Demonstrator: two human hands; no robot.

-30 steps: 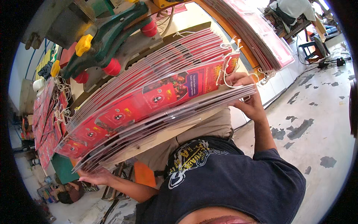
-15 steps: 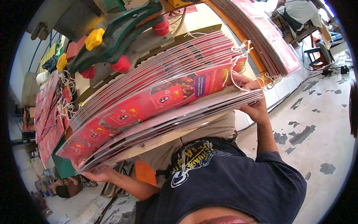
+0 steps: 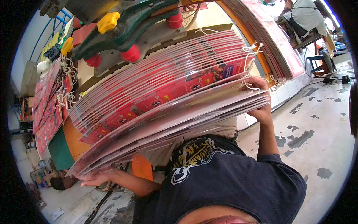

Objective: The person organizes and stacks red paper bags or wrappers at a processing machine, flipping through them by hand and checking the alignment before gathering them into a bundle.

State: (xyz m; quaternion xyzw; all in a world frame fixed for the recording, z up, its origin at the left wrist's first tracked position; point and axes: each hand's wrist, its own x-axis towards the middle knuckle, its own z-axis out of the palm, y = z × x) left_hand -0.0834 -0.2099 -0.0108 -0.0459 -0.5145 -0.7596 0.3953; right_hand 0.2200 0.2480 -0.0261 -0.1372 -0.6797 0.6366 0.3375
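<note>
A bundle of thin printed sheets (image 3: 167,114), pale on the backs I see, bends in a long bow between my hands. My right hand (image 3: 260,100) grips its right end, fingers among the sheet edges and a white cord. My left hand (image 3: 100,177) holds the lower left end from beneath, its fingers partly hidden by the sheets. Just beyond stands a fanned stack of red printed sheets (image 3: 156,80), glossy as if covered in clear film, with white cords (image 3: 250,52) knotted at the right end.
A dark green machine frame (image 3: 130,28) with a yellow knob (image 3: 108,22) and red feet rises behind the stack. More red sheets (image 3: 46,106) with cords hang at the left. Another tall pile (image 3: 261,35) lies at the far right. A black cable runs over the worn floor (image 3: 298,145).
Another sheet has come over from the fanned stack onto the bundle in my hands. My left hand sits slightly lower and farther left. The stack appears shifted rightward in view.
</note>
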